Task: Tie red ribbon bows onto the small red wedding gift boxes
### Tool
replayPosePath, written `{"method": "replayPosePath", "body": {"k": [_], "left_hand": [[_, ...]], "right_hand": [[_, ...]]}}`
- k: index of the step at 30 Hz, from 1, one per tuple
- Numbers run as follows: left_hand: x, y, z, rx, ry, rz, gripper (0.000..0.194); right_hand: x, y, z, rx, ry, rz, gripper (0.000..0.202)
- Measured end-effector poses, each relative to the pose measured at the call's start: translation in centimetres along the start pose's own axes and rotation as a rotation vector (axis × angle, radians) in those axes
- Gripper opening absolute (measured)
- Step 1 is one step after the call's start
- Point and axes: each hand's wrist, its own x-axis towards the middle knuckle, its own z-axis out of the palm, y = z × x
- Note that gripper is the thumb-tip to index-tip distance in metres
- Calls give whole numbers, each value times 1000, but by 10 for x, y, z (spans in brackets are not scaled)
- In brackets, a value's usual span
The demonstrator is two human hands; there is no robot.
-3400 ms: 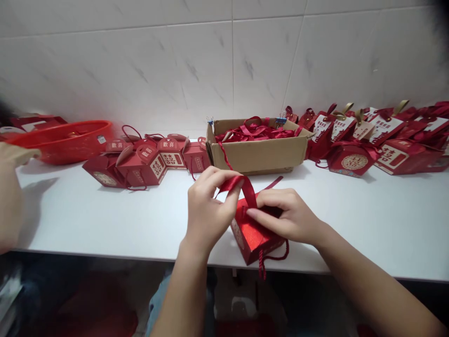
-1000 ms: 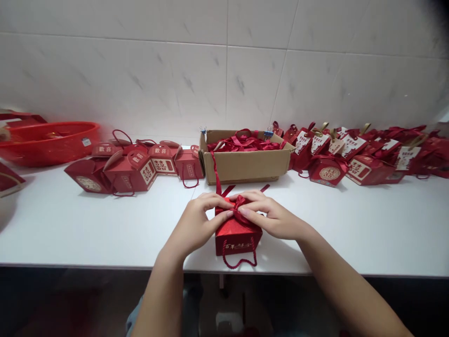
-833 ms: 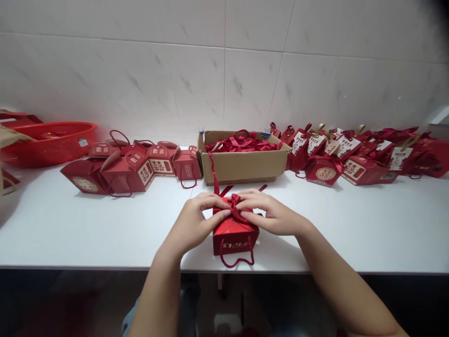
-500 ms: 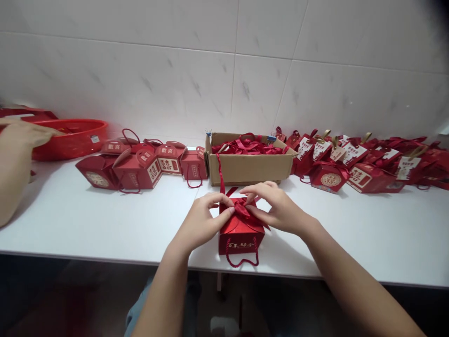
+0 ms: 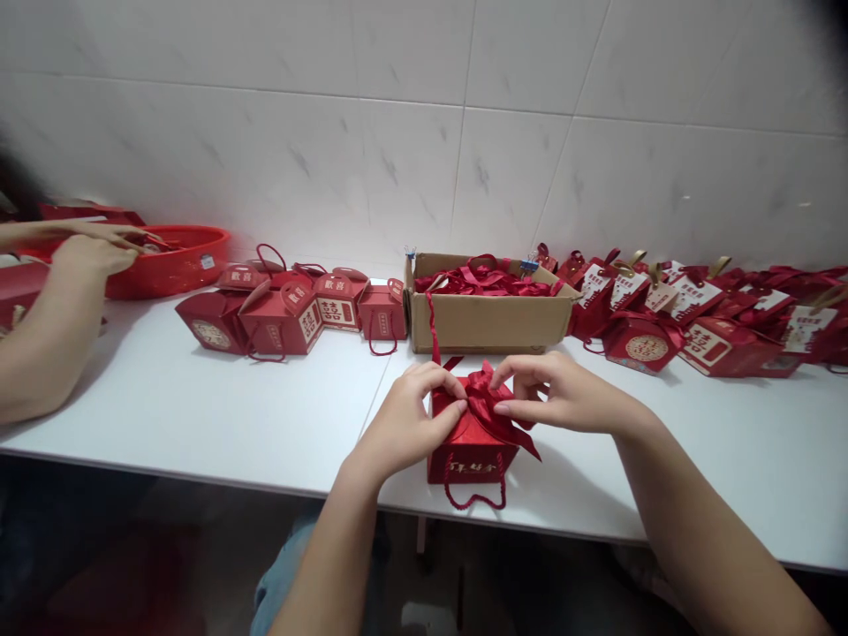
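White table: red gift box between the hands; left hand and right hand pinch its ribbon bow, fingers narrowly parted.

bare left hand, bare right hand, bare slender forearms, faded blue clothing partly visible below

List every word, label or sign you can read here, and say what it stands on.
"歡喜": lids of three left boxes
"囍": two left boxes, one right box
"百年好合", seemingly: front box
Too small or blurred: white tags, bowl sticker, round seals, small vertical print on boxes.
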Motion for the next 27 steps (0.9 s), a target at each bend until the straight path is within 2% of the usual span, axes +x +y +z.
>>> {"method": "replayPosePath", "body": {"k": [4, 10, 15, 18, 21, 27], "left_hand": [[-1, 2, 2, 36, 6, -17, 10], [-1, 4, 4, 37, 35, -23, 15], [3, -4, 10, -33, 190, -112, 16], [6, -11, 16, -17, 198, -186, 23], [8, -15, 19, -147, 144, -249, 24], [9, -13, 16, -591, 44, -230, 13]], "right_hand": [[5, 5, 7, -11, -6, -27, 28], [12, 12, 22, -22, 165, -144, 14], [16, 20, 34, 19, 265, -270, 6], [18, 23, 37, -4, 317, -360, 7], [18, 26, 39, -34, 361, -424, 9], [13, 27, 41, -81, 415, -447, 13]]}}
